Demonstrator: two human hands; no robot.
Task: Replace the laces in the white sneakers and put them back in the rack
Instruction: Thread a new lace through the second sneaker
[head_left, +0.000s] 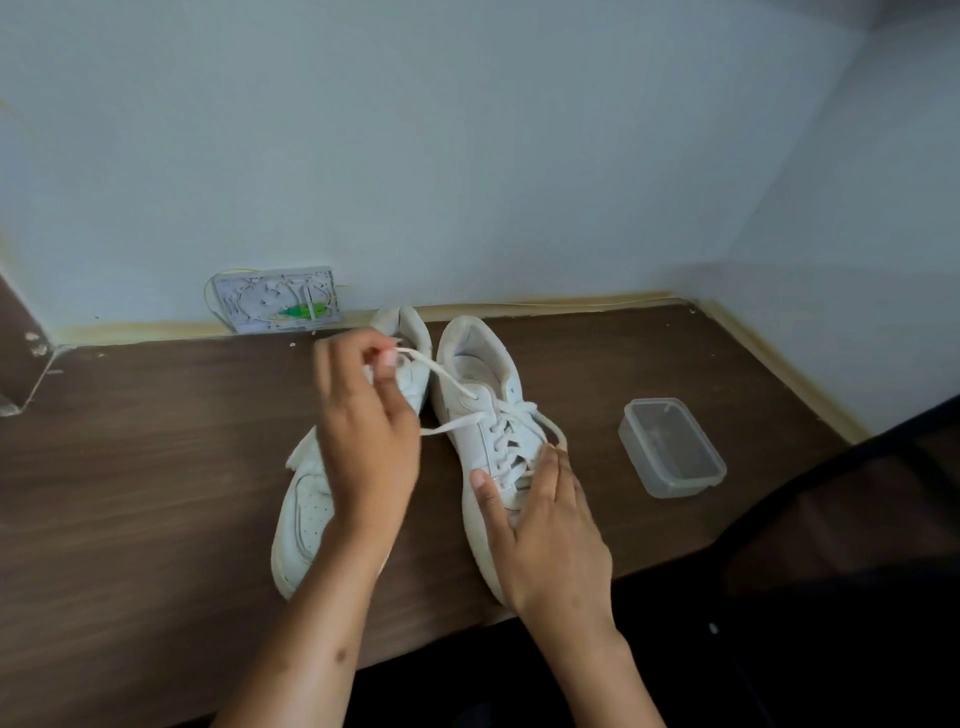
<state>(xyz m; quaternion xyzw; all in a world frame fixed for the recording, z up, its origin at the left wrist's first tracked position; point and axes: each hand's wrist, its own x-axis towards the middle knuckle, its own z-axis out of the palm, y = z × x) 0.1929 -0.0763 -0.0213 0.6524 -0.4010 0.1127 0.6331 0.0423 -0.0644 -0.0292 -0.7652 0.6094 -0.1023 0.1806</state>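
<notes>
Two white sneakers lie side by side on a dark wooden table (130, 467), heels toward the wall. The left sneaker (301, 514) is partly covered by my left hand (369, 436), which pinches the end of a white lace (441, 376) and holds it taut above the shoes. That lace runs down to the top eyelets of the right sneaker (483, 395), which is laced. My right hand (545, 519) rests on the right sneaker's toe and lower laces, thumb along its left side, fingers lying over the shoe.
A clear plastic box (670, 447) stands on the table right of the shoes. A clear flat case (278, 306) with green contents leans against the wall behind. The table's front edge runs just below the toes; dark fabric (857, 545) fills the lower right.
</notes>
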